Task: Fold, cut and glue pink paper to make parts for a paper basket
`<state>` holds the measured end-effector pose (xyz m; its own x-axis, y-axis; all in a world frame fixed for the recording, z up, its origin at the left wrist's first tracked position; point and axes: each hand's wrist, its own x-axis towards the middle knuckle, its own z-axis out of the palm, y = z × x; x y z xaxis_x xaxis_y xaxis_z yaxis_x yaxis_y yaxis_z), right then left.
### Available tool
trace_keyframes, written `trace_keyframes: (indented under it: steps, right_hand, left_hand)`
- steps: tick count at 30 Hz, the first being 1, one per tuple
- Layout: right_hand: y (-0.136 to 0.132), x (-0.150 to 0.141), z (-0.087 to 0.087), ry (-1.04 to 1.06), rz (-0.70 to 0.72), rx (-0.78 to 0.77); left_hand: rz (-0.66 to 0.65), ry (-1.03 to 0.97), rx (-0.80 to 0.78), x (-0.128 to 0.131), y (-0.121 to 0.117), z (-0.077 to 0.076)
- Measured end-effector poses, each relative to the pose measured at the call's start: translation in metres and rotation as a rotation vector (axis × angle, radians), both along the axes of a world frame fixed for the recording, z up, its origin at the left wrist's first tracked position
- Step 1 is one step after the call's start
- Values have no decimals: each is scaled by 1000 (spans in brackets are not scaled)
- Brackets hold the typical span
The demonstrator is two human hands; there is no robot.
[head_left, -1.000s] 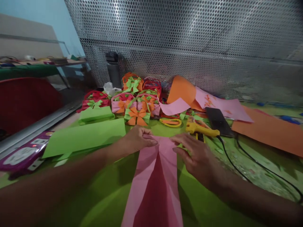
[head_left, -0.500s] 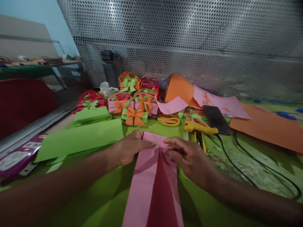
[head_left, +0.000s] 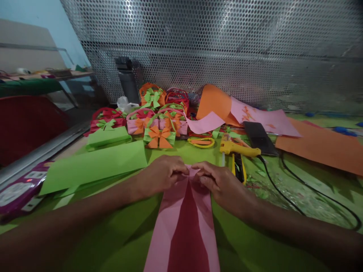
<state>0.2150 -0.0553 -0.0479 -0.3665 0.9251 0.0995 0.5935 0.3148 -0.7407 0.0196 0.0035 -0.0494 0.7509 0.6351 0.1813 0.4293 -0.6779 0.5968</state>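
A long pink paper sheet [head_left: 164,232] lies in front of me, its two sides folded inward, with a dark red inside showing as a wedge between the flaps. My left hand [head_left: 163,174] is curled on the left flap at the far end, fingertips near the middle seam. Opposite it, my right hand [head_left: 219,185] has its bent fingers and thumb on the right flap. Both hands are closed on the paper, and the flap edges come together between the fingertips. The left thumb is mostly hidden.
Beyond the hands stand several small paper baskets with bows [head_left: 160,136]. Folded green paper [head_left: 96,164] lies left. On the right are a yellow glue gun [head_left: 239,149] with a black cord, a phone [head_left: 259,138] and orange sheets [head_left: 320,147]. A dark bottle [head_left: 127,81] stands behind.
My left hand has moved right and turned over the flap, its fingers now at the seam. My right fingertips have shifted slightly toward it. The red wedge looks wider near me.
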Motion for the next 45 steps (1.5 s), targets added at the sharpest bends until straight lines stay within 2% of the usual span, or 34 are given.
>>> trace_keyframes:
  steps: [3, 10, 15, 29, 35, 39, 43, 45]
  right_hand:
    - [1, -1, 1, 14, -2, -23]
    - [4, 2, -3, 100, 14, -94]
    - [7, 4, -4, 70, 14, -89]
    - [5, 0, 3, -15, 31, -65]
    - [3, 1, 9, -73, 44, -106]
    - [2, 3, 11, -108, 6, -93]
    - [2, 4, 13, -129, -1, -114]
    - [3, 4, 13, -104, -2, -135]
  left_hand:
    - [-32, 16, -33, 0, 2, -3]
    - [4, 42, -166, 6, 5, 5]
    - [33, 75, -222, 11, 6, 3]
    - [56, 110, -133, 12, 7, -5]
    - [90, 129, -52, 15, 3, -5]
    - [46, 124, 13, 16, -1, -5]
    - [-99, 108, 263, 14, -9, -2]
    - [-122, 99, 364, 12, -14, 0]
